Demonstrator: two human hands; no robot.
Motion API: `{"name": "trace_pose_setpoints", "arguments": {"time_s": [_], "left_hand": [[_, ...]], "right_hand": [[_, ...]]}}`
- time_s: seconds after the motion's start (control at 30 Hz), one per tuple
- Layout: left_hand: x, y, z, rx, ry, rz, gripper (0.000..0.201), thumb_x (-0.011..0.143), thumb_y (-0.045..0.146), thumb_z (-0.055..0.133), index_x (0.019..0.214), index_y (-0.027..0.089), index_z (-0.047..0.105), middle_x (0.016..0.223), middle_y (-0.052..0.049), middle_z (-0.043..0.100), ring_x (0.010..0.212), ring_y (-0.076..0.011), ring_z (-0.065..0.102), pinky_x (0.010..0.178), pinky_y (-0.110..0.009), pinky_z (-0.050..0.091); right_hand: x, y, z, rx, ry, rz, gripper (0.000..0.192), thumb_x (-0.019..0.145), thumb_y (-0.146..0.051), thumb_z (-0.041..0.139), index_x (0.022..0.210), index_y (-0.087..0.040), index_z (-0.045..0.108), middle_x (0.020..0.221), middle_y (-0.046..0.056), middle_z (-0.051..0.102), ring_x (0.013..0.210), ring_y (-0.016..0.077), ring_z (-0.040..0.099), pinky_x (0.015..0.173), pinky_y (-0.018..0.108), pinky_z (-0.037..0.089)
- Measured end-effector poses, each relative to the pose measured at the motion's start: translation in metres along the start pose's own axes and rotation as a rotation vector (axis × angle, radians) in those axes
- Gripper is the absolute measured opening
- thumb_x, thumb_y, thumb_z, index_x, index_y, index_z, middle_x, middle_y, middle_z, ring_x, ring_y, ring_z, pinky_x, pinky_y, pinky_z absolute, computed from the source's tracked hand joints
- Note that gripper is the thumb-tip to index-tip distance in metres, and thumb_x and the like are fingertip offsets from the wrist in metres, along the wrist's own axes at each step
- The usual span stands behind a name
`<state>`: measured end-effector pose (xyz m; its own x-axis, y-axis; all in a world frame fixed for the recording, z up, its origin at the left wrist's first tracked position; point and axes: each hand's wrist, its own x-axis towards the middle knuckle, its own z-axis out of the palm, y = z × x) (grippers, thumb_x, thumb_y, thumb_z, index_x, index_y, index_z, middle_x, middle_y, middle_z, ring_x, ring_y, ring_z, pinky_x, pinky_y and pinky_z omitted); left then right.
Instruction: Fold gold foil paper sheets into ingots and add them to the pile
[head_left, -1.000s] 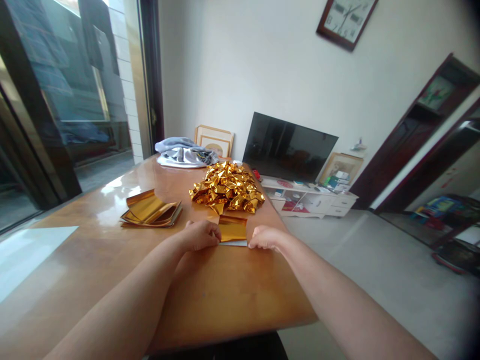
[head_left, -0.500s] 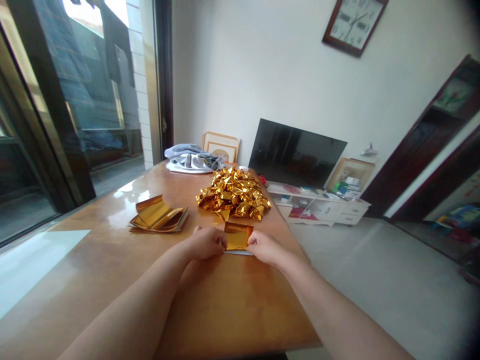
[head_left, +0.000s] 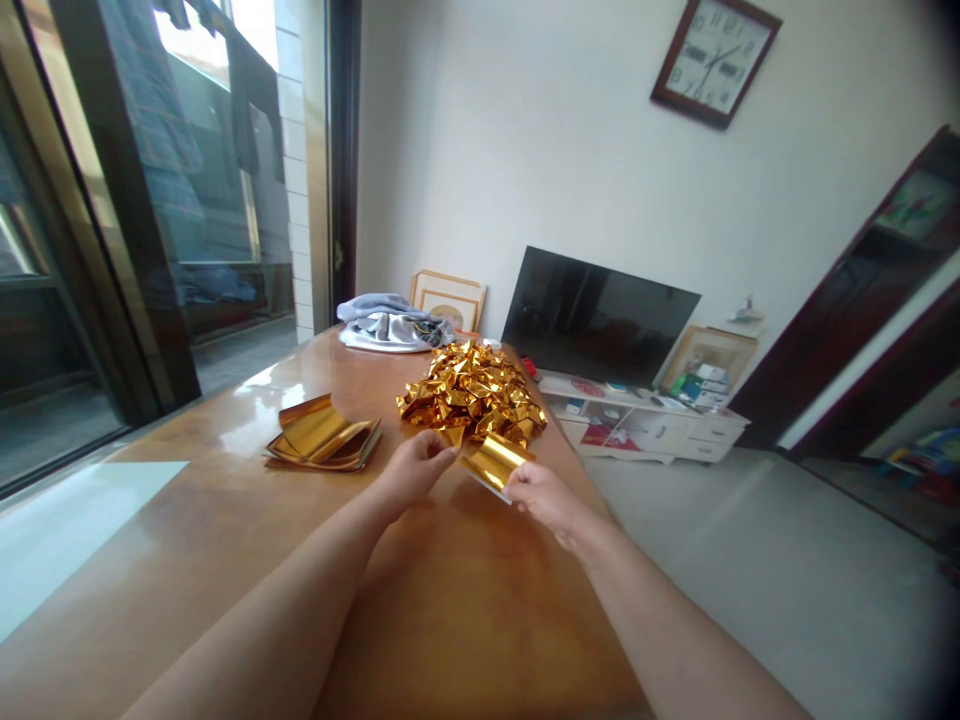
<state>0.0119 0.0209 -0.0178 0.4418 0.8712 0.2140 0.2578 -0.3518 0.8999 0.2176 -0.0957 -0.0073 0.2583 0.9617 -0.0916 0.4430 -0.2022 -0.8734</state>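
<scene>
A folded sheet of gold foil paper [head_left: 496, 462] is lifted just above the wooden table [head_left: 450, 610], tilted, its white underside showing at the lower edge. My left hand [head_left: 414, 468] pinches its left end and my right hand [head_left: 541, 496] pinches its right lower corner. Just behind the hands lies a heap of folded gold foil pieces [head_left: 472, 392]. A stack of flat gold foil sheets [head_left: 322, 436], their edges curling up, rests to the left of my left hand.
A grey and white cloth bundle [head_left: 386, 322] sits at the table's far end, picture frames [head_left: 448, 298] behind it. To the right the table edge drops to a tiled floor; beyond are a TV [head_left: 596, 318] on a white low cabinet [head_left: 660, 428]. Glass doors line the left.
Both hands have lifted the gold sheet off the table and tilted it; earlier it lay flat under my fingers. The view has shifted slightly upward.
</scene>
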Motion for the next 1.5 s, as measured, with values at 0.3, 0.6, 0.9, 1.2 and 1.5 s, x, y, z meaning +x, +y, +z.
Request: {"name": "trace_pose_setpoints", "arguments": {"time_s": [0.3,0.6,0.9,1.2,1.5], "left_hand": [[-0.013,0.016,0.006,-0.465,-0.32,-0.097,0.042,0.079,0.053,0.069,0.088,0.014,0.059,0.079,-0.002,0.06,0.068,-0.0116,0.054,0.068,-0.026,0.045],[-0.007,0.015,0.011,-0.341,-0.222,0.049,0.02,0.076,0.029,0.062,0.092,0.016,0.06,0.084,-0.003,0.067,0.075,-0.0153,0.06,0.074,-0.029,0.045],[-0.023,0.037,0.007,0.597,-0.09,0.5,0.015,0.073,0.013,0.056,0.085,0.021,0.059,0.095,-0.007,0.064,0.093,-0.0236,0.057,0.081,-0.034,0.041],[-0.026,0.041,0.011,0.876,-0.254,0.575,0.008,0.08,0.016,0.056,0.082,0.019,0.062,0.091,-0.009,0.065,0.09,-0.0244,0.059,0.086,-0.039,0.036],[-0.028,0.038,0.019,0.873,-0.33,0.573,0.013,0.083,0.018,0.056,0.084,0.019,0.069,0.086,-0.009,0.068,0.085,-0.0243,0.062,0.083,-0.038,0.038]], "right_hand": [[-0.012,-0.017,0.028,0.385,0.063,-0.098,0.019,0.073,-0.032,0.068,0.078,-0.019,0.055,0.066,-0.005,0.053,0.062,0.0102,0.047,0.06,0.023,0.035],[-0.011,-0.02,0.031,0.577,0.058,0.012,0.035,0.081,-0.05,0.068,0.098,-0.019,0.063,0.089,0.004,0.068,0.068,0.0121,0.058,0.049,0.02,0.03],[0.007,-0.006,0.013,0.934,0.052,0.117,0.047,0.091,-0.064,0.045,0.099,-0.021,0.061,0.096,0.011,0.07,0.088,0.0232,0.068,0.066,0.032,0.054],[0.017,0.011,0.002,0.58,0.314,0.055,0.038,0.088,-0.054,0.05,0.106,-0.021,0.058,0.109,0.01,0.067,0.104,0.0242,0.065,0.079,0.033,0.055],[-0.029,-0.006,0.008,-0.441,0.22,-0.475,0.028,0.082,-0.033,0.067,0.108,-0.022,0.065,0.109,0.007,0.066,0.106,0.0254,0.056,0.094,0.037,0.042]]}}
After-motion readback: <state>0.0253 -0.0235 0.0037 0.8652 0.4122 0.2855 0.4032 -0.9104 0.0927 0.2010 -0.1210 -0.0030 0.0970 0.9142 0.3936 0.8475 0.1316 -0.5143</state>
